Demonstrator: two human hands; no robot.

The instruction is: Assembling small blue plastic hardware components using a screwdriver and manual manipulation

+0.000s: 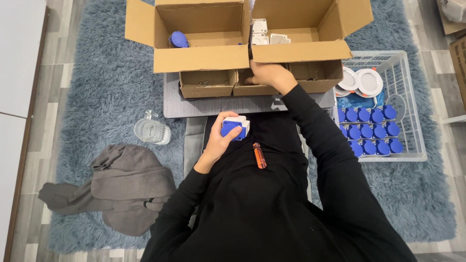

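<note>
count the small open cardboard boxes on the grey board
3, in a row on the grey board: left box, middle box under the right hand, right box.

Two large open cardboard boxes [201,36] [310,29] stand at the top. Three small open cardboard trays [208,83] [252,87] [315,77] sit in a row on one grey tabletop [218,104]. One white wire basket [405,97] holds thirteen visible blue-lidded sockets [369,131], in three rows of five, four and four, and at least two round white fittings [369,81]. One blue-and-white socket [234,127] is in the left hand [221,140]; one blue socket [178,40] shows in the left box, and three white housings [262,35] in the right. One orange-handled screwdriver [259,155], one clear glass jug [151,130], one grey garment [121,187] and one blue-grey shag rug [97,87] complete the scene.
</note>
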